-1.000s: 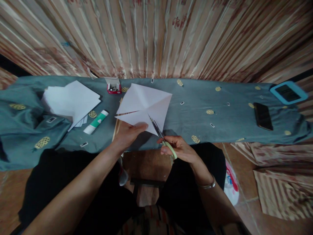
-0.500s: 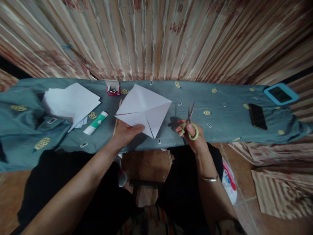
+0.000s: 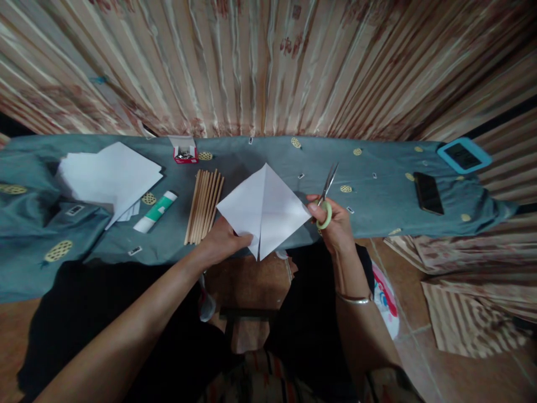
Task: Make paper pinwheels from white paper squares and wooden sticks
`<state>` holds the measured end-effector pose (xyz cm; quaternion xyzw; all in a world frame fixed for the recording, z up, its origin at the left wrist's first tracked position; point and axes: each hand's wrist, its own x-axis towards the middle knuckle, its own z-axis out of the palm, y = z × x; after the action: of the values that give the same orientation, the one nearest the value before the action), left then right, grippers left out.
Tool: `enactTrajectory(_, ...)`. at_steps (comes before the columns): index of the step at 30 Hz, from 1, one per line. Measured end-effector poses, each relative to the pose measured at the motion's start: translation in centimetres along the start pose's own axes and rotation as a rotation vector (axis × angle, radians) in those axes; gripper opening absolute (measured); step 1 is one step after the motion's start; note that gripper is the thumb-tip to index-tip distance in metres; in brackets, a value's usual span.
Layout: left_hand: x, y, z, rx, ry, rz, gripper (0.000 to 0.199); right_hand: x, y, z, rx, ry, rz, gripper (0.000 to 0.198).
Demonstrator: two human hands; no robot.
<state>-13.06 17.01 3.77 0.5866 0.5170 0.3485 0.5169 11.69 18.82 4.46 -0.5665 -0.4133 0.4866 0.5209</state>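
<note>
A white square of paper (image 3: pixel 277 207) is held in the air over the table's near edge, turned like a diamond. A slit runs up from its lowest corner, and a crease continues to the top corner. My left hand (image 3: pixel 224 240) pinches its lower left side, thumb on top and fingers beneath. My right hand (image 3: pixel 333 221) is closed on the light green handles of a pair of scissors (image 3: pixel 323 215), blades pointing up and away. The right fingertips are at the paper's right corner; whether they grip it I cannot tell.
Wooden sticks (image 3: pixel 203 207) lie in a row left of the paper. A glue stick (image 3: pixel 155 211), a stack of white paper (image 3: pixel 111 173) and an open red box of small metal pieces (image 3: pixel 185 154) are farther left. At the right lie a phone (image 3: pixel 428 193) and a blue-framed device (image 3: pixel 464 155).
The paper has turned and come nearer to me and to the right, uncovering the wooden sticks. My right hand with the scissors has come up to the paper's right corner.
</note>
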Motion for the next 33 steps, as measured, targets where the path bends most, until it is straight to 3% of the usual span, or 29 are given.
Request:
enactTrajectory(6,0.1,0.4,-0.1,-0.034,0.050,-0.022,0.023,-0.1,0.4,0.2,0.001,-0.059,0.055,0.039)
enactTrajectory(11,0.1,0.7,-0.5,-0.105,0.120,-0.126,0.029,-0.4,0.4,0.5,-0.004,-0.089,0.082,0.039)
enactTrajectory(17,0.3,0.7,-0.1,-0.418,0.232,-0.176,0.046,-1.0,0.4,1.8,0.037,-0.021,0.036,0.042)
enactTrajectory(22,0.5,1.1,0.3,-0.642,0.270,-0.188,0.047,-1.6,0.4,2.9,0.068,0.060,-0.036,0.044)
enactTrajectory(29,0.3,0.6,0.7,-0.610,0.228,-0.208,0.039,-2.3,0.4,3.5,0.063,0.033,-0.122,0.041)
enactTrajectory(33,0.3,0.4,0.9,-0.516,0.268,-0.184,0.038,-2.6,0.4,3.5,0.026,0.014,-0.142,0.040)
